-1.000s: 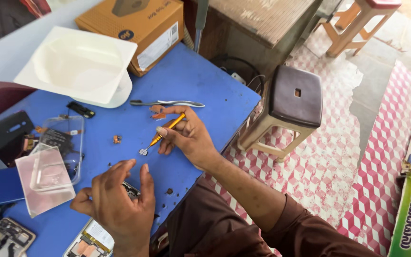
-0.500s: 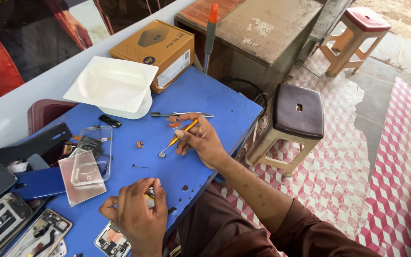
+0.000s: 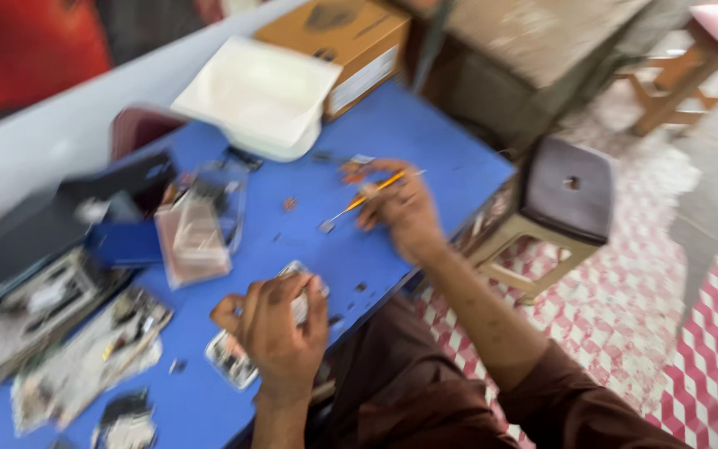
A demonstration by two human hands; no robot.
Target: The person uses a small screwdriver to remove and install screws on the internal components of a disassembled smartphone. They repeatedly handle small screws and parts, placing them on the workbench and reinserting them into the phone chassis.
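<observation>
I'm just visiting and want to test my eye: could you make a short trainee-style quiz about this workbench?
1. True or false: the right hand holds a thin orange-handled tool.
2. The left hand grips: A) a small flat device part; B) a hammer; C) a cup.
3. What colour is the flat tabletop?

Key: 1 true. 2 A, though blur hides what the part is. 3 blue.
</observation>
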